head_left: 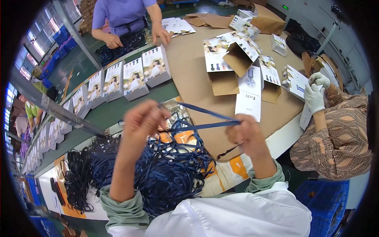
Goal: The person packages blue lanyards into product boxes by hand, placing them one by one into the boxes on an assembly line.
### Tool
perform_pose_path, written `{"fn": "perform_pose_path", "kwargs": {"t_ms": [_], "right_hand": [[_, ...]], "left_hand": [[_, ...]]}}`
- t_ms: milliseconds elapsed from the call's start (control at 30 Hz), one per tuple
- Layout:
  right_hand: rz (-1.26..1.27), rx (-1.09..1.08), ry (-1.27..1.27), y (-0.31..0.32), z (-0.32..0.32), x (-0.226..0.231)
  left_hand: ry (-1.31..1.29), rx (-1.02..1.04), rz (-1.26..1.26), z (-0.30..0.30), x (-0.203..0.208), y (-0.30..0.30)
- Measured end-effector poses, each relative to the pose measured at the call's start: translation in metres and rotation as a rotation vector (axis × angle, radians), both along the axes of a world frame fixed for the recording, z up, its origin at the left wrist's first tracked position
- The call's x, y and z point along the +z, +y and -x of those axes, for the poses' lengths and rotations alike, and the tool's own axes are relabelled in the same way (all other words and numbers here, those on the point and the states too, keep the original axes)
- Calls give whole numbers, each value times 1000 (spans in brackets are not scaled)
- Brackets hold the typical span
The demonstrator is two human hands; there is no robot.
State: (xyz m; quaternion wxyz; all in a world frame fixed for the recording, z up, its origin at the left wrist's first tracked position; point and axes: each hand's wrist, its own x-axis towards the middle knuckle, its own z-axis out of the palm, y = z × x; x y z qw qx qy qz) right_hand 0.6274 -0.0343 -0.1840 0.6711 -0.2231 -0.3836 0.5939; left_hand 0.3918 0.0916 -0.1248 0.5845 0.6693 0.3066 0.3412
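My left hand and my right hand are both raised over the table, fingers closed on a dark blue lanyard. It runs between them as a loop of two flat straps, pulled nearly straight. A short dark end hangs below my right hand. Beneath my hands lies a large tangled heap of blue lanyards. Both hands are slightly blurred, and the exact grip of the fingertips is hidden.
A bundle of black straps lies left of the heap. White printed boxes line a green conveyor. Open cartons stand on the brown tabletop. White-gloved hands hold a box at right; a purple-sleeved person works opposite.
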Motion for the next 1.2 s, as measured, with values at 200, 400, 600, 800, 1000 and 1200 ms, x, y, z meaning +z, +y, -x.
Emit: {"fn": "perform_pose_path", "kwargs": {"t_ms": [200,400,600,800,1000,1200], "right_hand": [[-39,-429,-30,9,-41,18],[-152,-224,-354,4,-68,28],[-149,-225,-461,8,-68,60],[-164,-33,-72,27,-69,101],[-325,437,227,67,-53,164],[-367,392,408,73,9,207]], "left_hand": [[-2,-616,345,-63,-78,-20],[178,114,-204,-148,-142,53],[426,259,-312,-191,-159,102],[555,375,-597,-123,-103,92],[505,227,-546,-42,-12,51],[674,-241,-712,-22,39,18]]}}
